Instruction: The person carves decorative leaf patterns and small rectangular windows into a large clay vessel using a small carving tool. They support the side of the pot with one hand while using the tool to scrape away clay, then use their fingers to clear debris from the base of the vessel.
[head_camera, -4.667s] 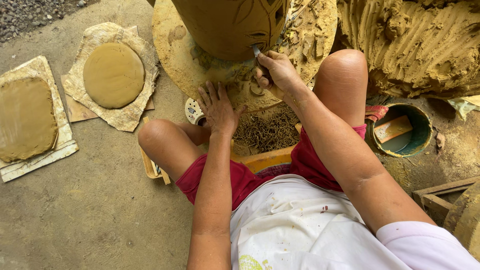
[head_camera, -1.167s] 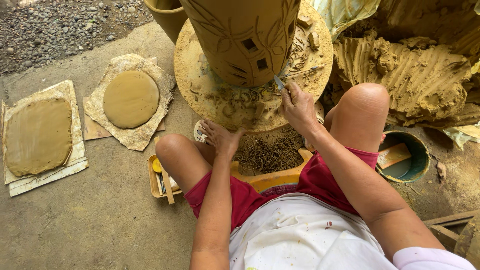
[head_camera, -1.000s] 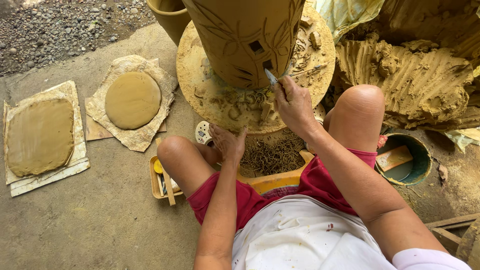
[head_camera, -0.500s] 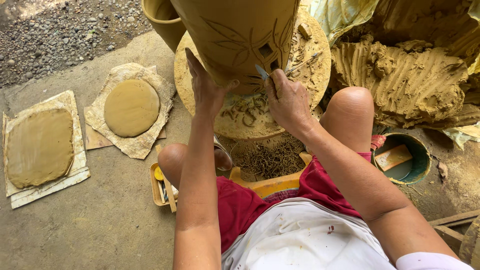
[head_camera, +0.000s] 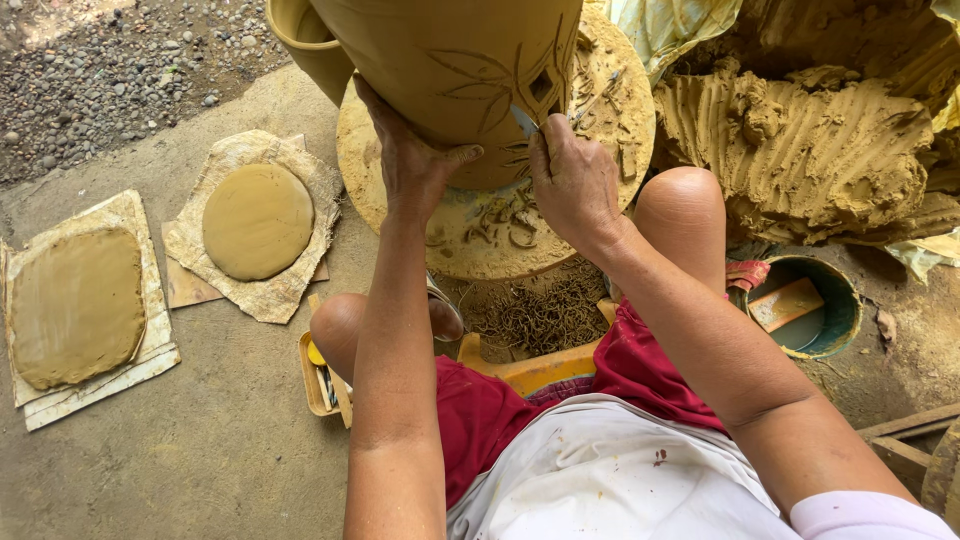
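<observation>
A tall raw clay pot (head_camera: 450, 60) with carved leaf lines and cut-out holes stands on a round clay-smeared turntable (head_camera: 610, 110). My left hand (head_camera: 410, 160) lies flat against the pot's lower left wall, fingers spread. My right hand (head_camera: 572, 180) grips a small carving knife (head_camera: 524, 121), whose blade tip touches the pot wall beside a cut-out. Curled clay shavings (head_camera: 500, 215) lie on the turntable below both hands.
Two flat clay slabs rest on cloth-covered boards at left, one round (head_camera: 257, 220), one squarish (head_camera: 75, 305). A big scraped clay heap (head_camera: 810, 150) fills the right. A teal bucket (head_camera: 835, 300) sits by my right knee. A yellow tool tray (head_camera: 320, 375) lies under my left knee.
My left hand rose from the turntable's front edge onto the pot's wall. My right hand lifted the knife from the turntable up to the carved wall. The view drew closer.
</observation>
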